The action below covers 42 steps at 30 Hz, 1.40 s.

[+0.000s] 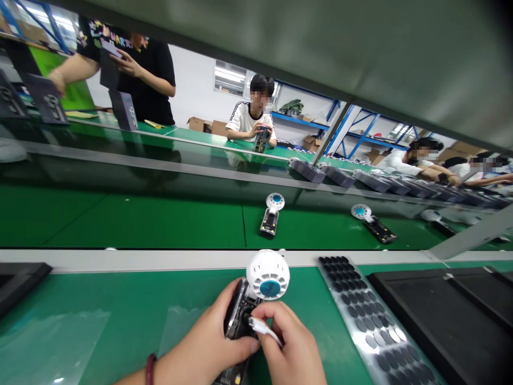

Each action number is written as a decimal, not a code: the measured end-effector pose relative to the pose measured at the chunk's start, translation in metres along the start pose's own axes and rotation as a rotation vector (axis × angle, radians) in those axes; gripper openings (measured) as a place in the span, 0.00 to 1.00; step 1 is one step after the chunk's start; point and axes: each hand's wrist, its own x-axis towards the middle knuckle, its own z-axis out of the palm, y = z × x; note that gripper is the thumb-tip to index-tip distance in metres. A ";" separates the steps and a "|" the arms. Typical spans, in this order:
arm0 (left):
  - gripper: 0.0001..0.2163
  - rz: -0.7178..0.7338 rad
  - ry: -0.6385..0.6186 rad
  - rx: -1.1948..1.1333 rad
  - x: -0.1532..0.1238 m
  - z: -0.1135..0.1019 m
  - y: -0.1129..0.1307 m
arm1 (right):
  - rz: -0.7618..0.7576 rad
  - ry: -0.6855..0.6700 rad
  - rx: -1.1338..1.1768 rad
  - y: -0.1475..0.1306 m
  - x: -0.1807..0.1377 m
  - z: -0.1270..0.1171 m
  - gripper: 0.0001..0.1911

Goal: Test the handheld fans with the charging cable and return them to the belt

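My left hand (208, 347) is wrapped round the dark open body of a small handheld fan (267, 275), whose round white head with a blue centre points away from me. My right hand (290, 347) pinches a white cable plug (258, 325) against the fan's body, near its circuit board. Both hands sit low over the green mat, just in front of the grey rail (160, 259).
A metal strip of round dark pads (366, 315) lies right of my hands, with black trays (449, 315) beyond it and another (18, 280) at far left. Two open fan units (271, 214) (372, 222) ride the green belt. Other people work across the line.
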 end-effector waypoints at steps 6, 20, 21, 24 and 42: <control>0.33 -0.002 0.007 -0.011 0.001 -0.001 -0.002 | -0.016 0.006 -0.049 0.001 -0.001 0.002 0.08; 0.30 0.026 -0.001 -0.010 0.000 0.000 -0.001 | -0.116 -0.031 -0.207 0.002 -0.001 0.002 0.10; 0.30 0.027 0.001 -0.008 0.000 0.000 0.000 | -0.127 -0.037 -0.224 0.002 -0.001 0.002 0.10; 0.30 0.030 0.006 -0.013 0.001 0.000 0.001 | -0.172 -0.041 -0.271 0.003 -0.001 0.002 0.11; 0.28 -0.099 -0.111 -0.405 -0.007 -0.008 0.004 | -0.017 -0.060 0.000 0.000 0.000 -0.015 0.10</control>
